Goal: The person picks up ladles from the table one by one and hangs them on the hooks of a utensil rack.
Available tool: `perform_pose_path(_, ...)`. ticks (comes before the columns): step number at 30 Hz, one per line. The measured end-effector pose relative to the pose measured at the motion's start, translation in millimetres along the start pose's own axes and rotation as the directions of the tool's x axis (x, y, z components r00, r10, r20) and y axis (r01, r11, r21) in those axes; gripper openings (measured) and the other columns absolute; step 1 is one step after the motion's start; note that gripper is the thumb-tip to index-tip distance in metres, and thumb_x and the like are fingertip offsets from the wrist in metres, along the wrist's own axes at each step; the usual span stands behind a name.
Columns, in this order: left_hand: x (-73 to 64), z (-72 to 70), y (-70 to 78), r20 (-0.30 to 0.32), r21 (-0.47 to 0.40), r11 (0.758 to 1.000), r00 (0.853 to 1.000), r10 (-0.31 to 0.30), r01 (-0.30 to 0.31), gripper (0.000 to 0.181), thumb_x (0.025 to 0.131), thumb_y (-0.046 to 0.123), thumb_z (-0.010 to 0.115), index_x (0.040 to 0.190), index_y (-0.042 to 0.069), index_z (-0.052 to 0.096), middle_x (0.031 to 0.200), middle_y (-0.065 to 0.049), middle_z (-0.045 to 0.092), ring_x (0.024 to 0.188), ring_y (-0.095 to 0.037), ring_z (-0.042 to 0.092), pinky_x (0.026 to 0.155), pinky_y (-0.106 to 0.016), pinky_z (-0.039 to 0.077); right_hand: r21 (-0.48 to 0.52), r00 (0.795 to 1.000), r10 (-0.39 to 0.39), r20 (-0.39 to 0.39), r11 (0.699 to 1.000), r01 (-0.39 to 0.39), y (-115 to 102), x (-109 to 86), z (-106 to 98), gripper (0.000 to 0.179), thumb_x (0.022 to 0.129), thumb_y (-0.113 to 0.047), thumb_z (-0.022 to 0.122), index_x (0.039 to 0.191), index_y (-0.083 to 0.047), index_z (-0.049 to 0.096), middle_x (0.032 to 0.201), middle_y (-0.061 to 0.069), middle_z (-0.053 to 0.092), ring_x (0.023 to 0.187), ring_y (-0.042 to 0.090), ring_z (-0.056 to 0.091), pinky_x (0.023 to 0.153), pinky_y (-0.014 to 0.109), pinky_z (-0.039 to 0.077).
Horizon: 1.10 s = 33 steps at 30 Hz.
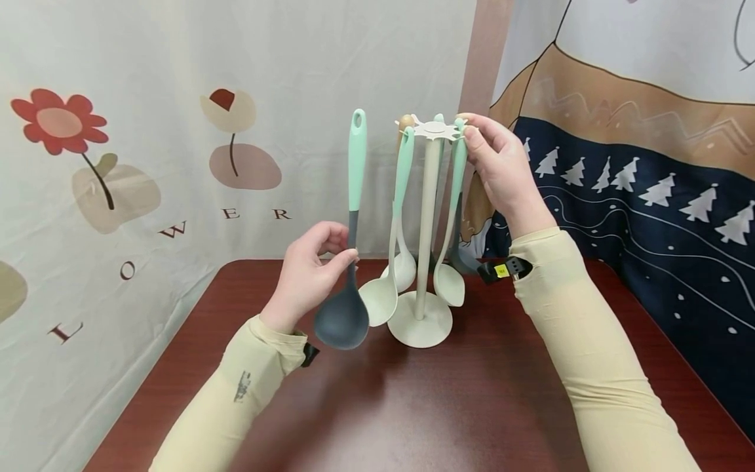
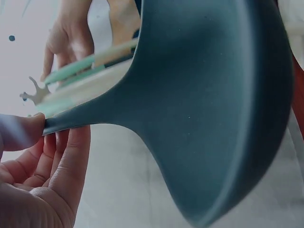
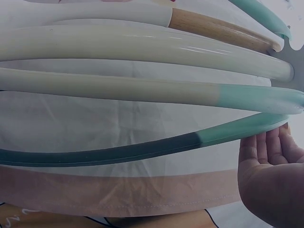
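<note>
My left hand (image 1: 308, 272) pinches the dark grey shaft of a ladle (image 1: 342, 320) between thumb and fingers, just above its bowl. The ladle stands upright, mint handle on top, left of a cream utensil rack (image 1: 428, 223). In the left wrist view its bowl (image 2: 199, 95) fills much of the picture. At the rack's top right edge, my right hand (image 1: 501, 164) pinches a hook arm beside the mint handle ends. The right wrist view shows its fingers (image 3: 262, 147) against a mint handle (image 3: 237, 129) with a dark shaft; the fingertips' exact grip is partly hidden.
Several utensils hang on the rack, among them a cream ladle (image 1: 380, 301), a cream pointed spoon (image 1: 449, 285) and a wooden-handled one (image 1: 406, 122). The round base (image 1: 421, 334) stands on a dark red table (image 1: 442, 413). Printed cloths (image 1: 330, 59) hang behind.
</note>
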<state>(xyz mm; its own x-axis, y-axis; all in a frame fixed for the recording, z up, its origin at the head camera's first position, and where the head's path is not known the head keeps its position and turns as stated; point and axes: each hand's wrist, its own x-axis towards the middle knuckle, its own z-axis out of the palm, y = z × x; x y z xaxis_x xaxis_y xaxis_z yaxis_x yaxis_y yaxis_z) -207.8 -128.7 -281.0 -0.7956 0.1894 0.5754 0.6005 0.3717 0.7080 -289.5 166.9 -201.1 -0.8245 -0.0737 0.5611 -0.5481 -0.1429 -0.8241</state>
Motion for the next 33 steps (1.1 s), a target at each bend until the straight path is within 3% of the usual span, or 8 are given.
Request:
perform_pose_path(8, 0.3, 21.2, 12.2, 0.051, -0.089, 0.996, 0.999, 0.012, -0.007, 0.022, 0.086, -0.003, 0.072, 0.106, 0.001, 0.064, 0.095, -0.009, 0.065, 0.081, -0.017, 0.067, 0.074, -0.031, 0.056, 0.012, 1.000, -0.003, 0.003, 1.000, 0.003, 0, 0.5, 0, 0.034, 0.101, -0.015, 0.057, 0.132, -0.001, 0.058, 0.125, 0.011, 0.057, 0.113, 0.024, 0.051, 0.100, 0.026, 0.044)
perform_pose_path(18, 3.2, 44.4, 17.3, 0.094, -0.089, 0.995, 0.994, 0.058, -0.050, 0.020, 0.086, -0.001, 0.072, 0.104, 0.004, 0.065, 0.092, -0.006, 0.065, 0.081, -0.016, 0.064, 0.075, -0.034, 0.055, 0.005, 1.000, -0.007, 0.003, 1.000, 0.007, 0, 0.0, 0, 0.034, 0.101, -0.014, 0.057, 0.132, -0.001, 0.059, 0.124, 0.011, 0.057, 0.111, 0.023, 0.052, 0.100, 0.027, 0.044)
perform_pose_path(26, 4.0, 54.2, 18.4, 0.115, -0.102, 0.994, 0.992, 0.061, -0.049, 0.019, 0.086, -0.001, 0.072, 0.103, 0.005, 0.064, 0.092, -0.006, 0.064, 0.082, -0.016, 0.064, 0.074, -0.033, 0.054, -0.013, 1.000, 0.008, -0.002, 1.000, -0.008, -2, -0.2, 0, 0.036, 0.102, -0.017, 0.057, 0.134, -0.003, 0.058, 0.130, 0.013, 0.055, 0.113, 0.025, 0.050, 0.103, 0.029, 0.042)
perform_pose_path(33, 3.3, 61.9, 16.8, 0.120, -0.092, 0.995, 0.991, 0.051, -0.040, 0.019, 0.086, 0.000, 0.072, 0.100, 0.006, 0.062, 0.090, -0.005, 0.063, 0.081, -0.014, 0.063, 0.070, -0.033, 0.050, 0.007, 1.000, -0.003, -0.002, 1.000, 0.003, 0, -0.1, 0, 0.033, 0.101, -0.015, 0.057, 0.132, -0.002, 0.059, 0.125, 0.011, 0.057, 0.112, 0.024, 0.052, 0.101, 0.028, 0.043)
